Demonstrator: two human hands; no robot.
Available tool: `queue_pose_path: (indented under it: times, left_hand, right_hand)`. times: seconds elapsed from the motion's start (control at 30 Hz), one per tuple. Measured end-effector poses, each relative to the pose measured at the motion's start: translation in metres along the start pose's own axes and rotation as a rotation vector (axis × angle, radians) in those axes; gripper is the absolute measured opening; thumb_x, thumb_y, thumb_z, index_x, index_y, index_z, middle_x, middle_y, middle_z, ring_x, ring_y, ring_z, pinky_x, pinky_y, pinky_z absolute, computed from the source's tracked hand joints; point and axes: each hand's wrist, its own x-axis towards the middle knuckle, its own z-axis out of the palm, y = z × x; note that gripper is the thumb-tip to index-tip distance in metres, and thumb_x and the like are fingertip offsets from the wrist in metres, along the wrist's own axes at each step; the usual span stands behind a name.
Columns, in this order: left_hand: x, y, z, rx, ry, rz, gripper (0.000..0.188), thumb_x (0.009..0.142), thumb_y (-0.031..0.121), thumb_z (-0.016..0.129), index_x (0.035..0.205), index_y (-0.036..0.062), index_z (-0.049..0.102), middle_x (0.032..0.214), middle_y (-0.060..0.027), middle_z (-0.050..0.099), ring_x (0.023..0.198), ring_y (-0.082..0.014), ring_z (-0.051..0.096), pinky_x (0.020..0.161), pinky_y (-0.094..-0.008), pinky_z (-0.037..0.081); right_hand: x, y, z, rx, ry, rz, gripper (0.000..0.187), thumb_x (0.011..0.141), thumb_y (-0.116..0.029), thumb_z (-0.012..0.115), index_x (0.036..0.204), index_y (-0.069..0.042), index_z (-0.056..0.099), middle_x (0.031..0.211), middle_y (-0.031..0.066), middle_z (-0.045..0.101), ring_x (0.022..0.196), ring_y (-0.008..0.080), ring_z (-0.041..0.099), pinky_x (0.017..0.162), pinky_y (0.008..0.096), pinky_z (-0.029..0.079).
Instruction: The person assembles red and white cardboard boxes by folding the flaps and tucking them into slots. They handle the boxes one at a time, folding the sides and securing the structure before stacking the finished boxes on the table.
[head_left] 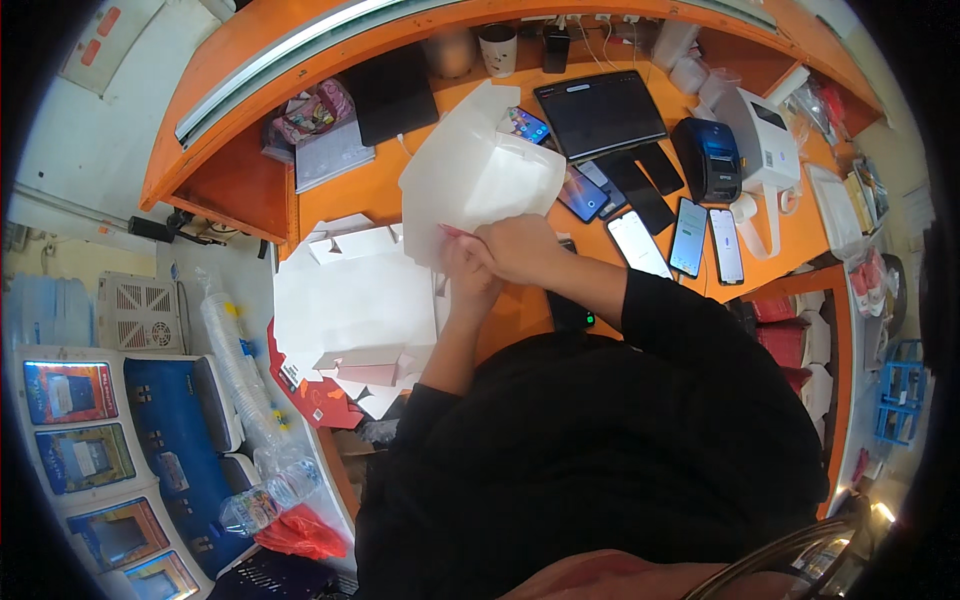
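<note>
Both of my hands meet over the left middle of the desk, at the near edge of a partly folded white cardboard box blank (450, 165). The blank tilts up and away from me, and a red strip of its outer side shows by the fingers. My left hand (472, 278) is closed on that edge from below. Just right of it, my right hand (525, 248) pinches the same edge, its fingers partly hidden. Left of my hands lies another opened box blank (345, 290), white side up with raised flaps, over red cardboard (325, 405).
Several lit phones (688, 238) lie right of my hands, and a dark phone (570, 300) sits beside my right forearm. Behind them are a tablet (602, 115), a black printer (708, 160) and a white printer (758, 140). A paper cup (498, 50) stands at the back.
</note>
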Motion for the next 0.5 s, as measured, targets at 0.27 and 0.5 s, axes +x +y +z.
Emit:
queue_pose_path:
  times: [0.27, 0.5]
  left_hand:
    - [0.000, 0.006, -0.005, 0.090, -0.115, -0.035, 0.028, 0.062, 0.017, 0.083, 0.081, 0.0154, 0.063, 0.102, -0.0053, 0.060, 0.100, -0.0315, 0.055, 0.097, -0.0529, 0.038]
    - [0.014, 0.028, -0.017, 0.332, -0.172, 0.066, 0.027, 0.070, 0.026, 0.086, 0.079, 0.0154, 0.063, 0.115, 0.0010, 0.062, 0.121, -0.0326, 0.050, 0.113, -0.0605, 0.021]
  right_hand:
    - [-0.002, 0.017, -0.007, 0.117, 0.106, 0.056, 0.038, 0.093, -0.038, 0.054, 0.114, -0.007, 0.063, 0.103, 0.0188, 0.067, 0.091, 0.0367, 0.065, 0.081, 0.0490, 0.049]
    - [0.077, 0.119, -0.043, 0.036, 0.057, 0.268, 0.049, 0.096, -0.045, 0.051, 0.122, -0.005, 0.057, 0.120, 0.0196, 0.062, 0.110, 0.0355, 0.061, 0.093, 0.0494, 0.046]
